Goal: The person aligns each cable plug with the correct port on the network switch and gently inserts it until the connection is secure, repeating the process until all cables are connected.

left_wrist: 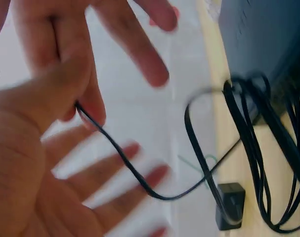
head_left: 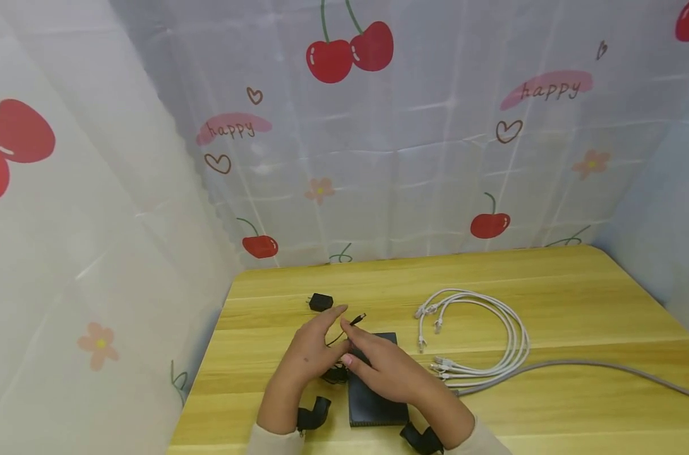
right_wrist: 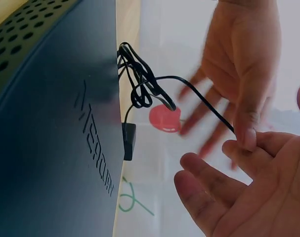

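Note:
The thin black cable (head_left: 337,339) (left_wrist: 132,170) (right_wrist: 209,104) runs from a looped bundle to the meeting fingers, its plug (head_left: 358,319) sticking out above them. My right hand (head_left: 386,370) (right_wrist: 258,182) holds it between fingers, palm over a black box (head_left: 378,404) (left_wrist: 258,29) (right_wrist: 56,128). My left hand (head_left: 309,351) (left_wrist: 21,163) (right_wrist: 241,54) lays its thumb against the right fingers where the cable enters; its other fingers are spread and blurred. The exact grip is partly hidden. The looped bundle (head_left: 335,374) (right_wrist: 140,81) lies beside the box.
A black power adapter (head_left: 321,302) (left_wrist: 230,205) (right_wrist: 129,141) lies behind my left hand. White network cables (head_left: 515,335) curve across the table (head_left: 583,303) to the right, with a thicker grey cable (head_left: 583,362) running to the edge. A printed curtain (head_left: 407,177) stands behind.

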Available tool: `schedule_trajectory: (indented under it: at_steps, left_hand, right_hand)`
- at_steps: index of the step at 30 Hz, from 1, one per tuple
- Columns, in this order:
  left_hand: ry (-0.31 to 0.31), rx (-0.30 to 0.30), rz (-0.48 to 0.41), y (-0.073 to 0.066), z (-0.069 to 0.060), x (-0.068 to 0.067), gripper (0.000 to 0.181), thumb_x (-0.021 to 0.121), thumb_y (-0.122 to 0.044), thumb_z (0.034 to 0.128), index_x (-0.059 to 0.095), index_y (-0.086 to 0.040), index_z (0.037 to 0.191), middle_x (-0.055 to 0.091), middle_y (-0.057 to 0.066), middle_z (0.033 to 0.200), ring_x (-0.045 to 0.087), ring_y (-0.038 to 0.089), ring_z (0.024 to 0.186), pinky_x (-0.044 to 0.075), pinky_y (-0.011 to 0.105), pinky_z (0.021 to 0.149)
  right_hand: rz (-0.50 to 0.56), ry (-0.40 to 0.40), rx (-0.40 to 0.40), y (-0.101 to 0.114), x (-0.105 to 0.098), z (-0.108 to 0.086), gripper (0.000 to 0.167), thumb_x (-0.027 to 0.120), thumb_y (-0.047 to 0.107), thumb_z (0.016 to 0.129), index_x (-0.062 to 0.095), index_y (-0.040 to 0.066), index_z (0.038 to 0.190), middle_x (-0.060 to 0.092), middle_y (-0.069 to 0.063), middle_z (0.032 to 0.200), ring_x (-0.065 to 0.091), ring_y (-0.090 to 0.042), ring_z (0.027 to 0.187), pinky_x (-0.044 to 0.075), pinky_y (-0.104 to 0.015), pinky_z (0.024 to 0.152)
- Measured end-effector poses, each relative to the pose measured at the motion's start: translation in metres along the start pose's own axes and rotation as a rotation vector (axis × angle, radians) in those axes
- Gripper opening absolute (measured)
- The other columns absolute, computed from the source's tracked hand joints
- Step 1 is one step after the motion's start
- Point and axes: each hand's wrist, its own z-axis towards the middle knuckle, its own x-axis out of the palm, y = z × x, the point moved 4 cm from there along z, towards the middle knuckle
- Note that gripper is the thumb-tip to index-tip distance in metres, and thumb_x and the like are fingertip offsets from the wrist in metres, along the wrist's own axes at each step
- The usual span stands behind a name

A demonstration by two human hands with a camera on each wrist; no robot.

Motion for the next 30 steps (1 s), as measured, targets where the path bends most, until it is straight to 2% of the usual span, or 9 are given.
schedule_trajectory:
  at_steps: [4,8,10,13,16,18,22,26,30]
  left_hand:
    - [-0.010,0.114,-0.114,-0.010,0.001,-0.001,0.043,0.068,-0.015,0.0958,0.060,-0.017,0.139,0.061,0.001,0.136,0.060,0.017,0.122,0.050,0.042,0.098]
    - [-0.014,0.124,-0.099,-0.010,0.002,-0.002,0.031,0.063,-0.009,0.0978,0.068,-0.015,0.128,0.069,-0.001,0.121,0.066,0.010,0.090,0.054,0.028,0.074]
    - [-0.013,0.116,-0.090,-0.007,0.002,-0.002,0.029,0.062,-0.009,0.0987,0.069,-0.014,0.127,0.071,0.000,0.116,0.065,0.008,0.082,0.053,0.025,0.067]
    - [-0.026,0.102,-0.054,-0.003,0.003,-0.004,0.027,0.059,-0.011,0.1007,0.069,-0.011,0.126,0.073,0.004,0.110,0.065,0.010,0.079,0.051,0.024,0.064]
    - [-0.051,0.062,0.008,0.003,0.004,-0.007,0.027,0.055,-0.015,0.1030,0.069,-0.010,0.126,0.074,0.003,0.101,0.064,0.008,0.080,0.049,0.025,0.065]
    - [-0.047,0.025,0.033,0.007,0.003,-0.008,0.027,0.053,-0.017,0.1041,0.069,-0.011,0.125,0.071,-0.001,0.094,0.060,0.009,0.074,0.047,0.027,0.063]
    - [-0.020,-0.022,0.064,0.013,0.001,-0.009,0.023,0.057,-0.024,0.1028,0.074,-0.017,0.116,0.072,-0.005,0.096,0.062,0.009,0.079,0.049,0.030,0.067]
    - [0.011,-0.040,0.071,0.018,0.000,-0.009,0.017,0.061,-0.025,0.1000,0.075,-0.018,0.107,0.073,-0.004,0.101,0.066,0.011,0.085,0.051,0.032,0.070]
    - [0.026,-0.047,0.064,0.020,-0.001,-0.009,0.014,0.063,-0.023,0.0992,0.075,-0.020,0.105,0.073,-0.005,0.103,0.067,0.014,0.090,0.052,0.035,0.074]
  right_hand:
    - [0.025,0.000,0.004,0.000,0.000,-0.001,0.062,0.039,0.045,0.107,0.023,0.016,0.160,0.030,-0.003,0.161,0.035,-0.023,0.145,0.035,-0.051,0.112]
    - [0.033,-0.002,-0.005,0.001,0.000,-0.001,0.059,0.039,0.043,0.107,0.028,0.016,0.158,0.035,-0.003,0.159,0.038,-0.023,0.143,0.037,-0.050,0.111]
    - [0.013,-0.042,-0.014,0.002,-0.002,0.000,0.056,0.040,0.044,0.107,0.036,0.016,0.156,0.043,-0.002,0.155,0.046,-0.022,0.138,0.041,-0.049,0.107]
    - [-0.108,-0.149,-0.004,0.002,-0.006,0.000,0.048,0.047,0.044,0.105,0.055,0.017,0.143,0.059,-0.001,0.140,0.060,-0.020,0.124,0.050,-0.046,0.097]
    - [-0.273,-0.188,0.103,-0.004,-0.005,0.000,0.044,0.060,0.045,0.098,0.064,0.017,0.131,0.064,-0.004,0.132,0.063,-0.025,0.118,0.053,-0.049,0.089]
    - [-0.366,-0.123,0.207,-0.011,-0.001,0.000,0.055,0.065,0.051,0.093,0.061,0.016,0.135,0.057,-0.009,0.141,0.056,-0.035,0.127,0.050,-0.056,0.091]
    - [-0.402,0.085,0.354,-0.026,0.011,-0.001,0.091,0.071,0.068,0.079,0.044,0.019,0.152,0.030,-0.016,0.161,0.028,-0.051,0.143,0.044,-0.070,0.089]
    - [-0.395,0.209,0.356,-0.034,0.017,-0.003,0.118,0.076,0.079,0.062,0.032,0.026,0.158,0.015,-0.013,0.166,0.012,-0.051,0.148,0.042,-0.071,0.089]
    - [-0.410,0.262,0.312,-0.038,0.020,-0.006,0.133,0.081,0.081,0.049,0.026,0.029,0.159,0.011,-0.012,0.167,0.005,-0.049,0.150,0.037,-0.072,0.096]
